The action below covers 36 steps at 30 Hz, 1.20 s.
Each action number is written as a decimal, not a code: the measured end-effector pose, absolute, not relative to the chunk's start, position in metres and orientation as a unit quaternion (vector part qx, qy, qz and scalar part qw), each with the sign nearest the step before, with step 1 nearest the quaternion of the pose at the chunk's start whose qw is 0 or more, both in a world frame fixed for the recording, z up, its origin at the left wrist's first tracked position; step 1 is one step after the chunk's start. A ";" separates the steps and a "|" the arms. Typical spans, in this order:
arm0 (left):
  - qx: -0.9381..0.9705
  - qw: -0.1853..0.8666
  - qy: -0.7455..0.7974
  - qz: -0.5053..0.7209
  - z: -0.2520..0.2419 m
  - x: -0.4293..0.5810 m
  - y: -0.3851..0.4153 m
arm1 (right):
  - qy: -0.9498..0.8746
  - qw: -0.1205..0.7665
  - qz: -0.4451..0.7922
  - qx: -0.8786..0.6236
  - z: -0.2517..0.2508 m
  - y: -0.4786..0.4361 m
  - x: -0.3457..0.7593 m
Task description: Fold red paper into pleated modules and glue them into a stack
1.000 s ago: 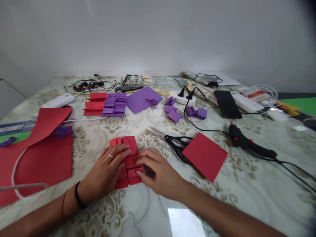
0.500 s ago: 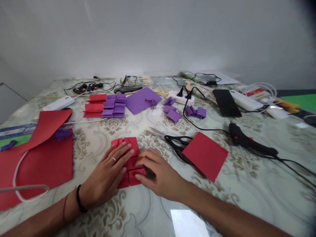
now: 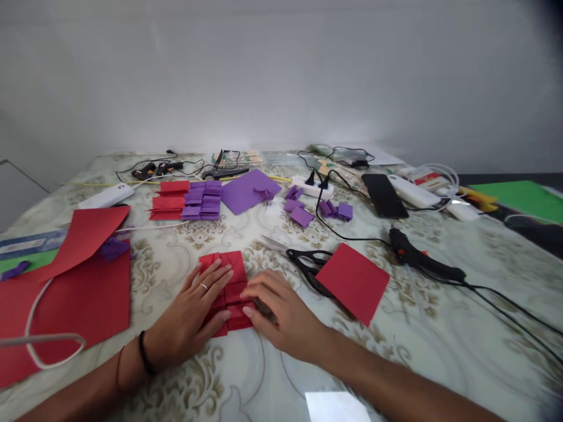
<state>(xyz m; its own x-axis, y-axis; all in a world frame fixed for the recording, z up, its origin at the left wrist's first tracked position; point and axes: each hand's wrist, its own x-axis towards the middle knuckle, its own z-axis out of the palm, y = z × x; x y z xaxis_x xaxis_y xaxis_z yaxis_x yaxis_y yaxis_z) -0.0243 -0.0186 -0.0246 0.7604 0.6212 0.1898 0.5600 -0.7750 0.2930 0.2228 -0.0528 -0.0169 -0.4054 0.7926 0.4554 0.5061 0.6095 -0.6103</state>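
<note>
Left hand (image 3: 187,310), mine: spread over folded red papers (image 3: 235,269). Right hand (image 3: 285,313): curled at their edge; whether pinching, I cannot tell. Step, seemingly: aligning; next wants even pressure.

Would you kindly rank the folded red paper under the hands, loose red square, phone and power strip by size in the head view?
Folded red paper, partly covered, and red square: order unsure
Phone
Power strip

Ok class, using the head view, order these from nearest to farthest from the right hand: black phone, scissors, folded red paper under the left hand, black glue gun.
1. Folded red paper: at the right hand's fingertips.
2. Scissors: just beyond, slightly right.
3. Black glue gun: farther right.
4. Black phone: right, toward the back.
</note>
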 end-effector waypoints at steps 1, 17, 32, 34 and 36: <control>0.933 0.110 0.315 0.132 -0.024 -0.025 -0.018 | -0.823 0.367 0.167 -0.400 -0.012 -0.052 0.227; 0.922 0.039 0.347 0.168 -0.025 -0.046 0.002 | -0.717 0.200 0.091 -0.661 -0.012 -0.093 0.375; 0.706 0.530 0.342 0.322 0.041 0.012 -0.042 | -0.577 0.414 0.495 -0.500 0.047 -0.057 0.288; 0.640 0.607 0.357 0.306 0.028 0.017 -0.041 | -0.608 0.365 0.521 -0.476 0.036 -0.058 0.269; 0.610 0.647 0.362 0.279 0.014 0.018 -0.042 | -0.641 0.331 0.505 -0.473 0.025 -0.061 0.258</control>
<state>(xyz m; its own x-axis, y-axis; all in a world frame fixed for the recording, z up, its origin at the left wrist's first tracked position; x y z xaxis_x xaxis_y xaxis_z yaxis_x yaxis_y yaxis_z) 0.0179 -0.0422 0.0142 0.5821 0.8031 -0.1269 0.0799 0.0989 0.9919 0.2575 -0.0615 0.0249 -0.3326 0.9415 -0.0538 0.2724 0.0413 -0.9613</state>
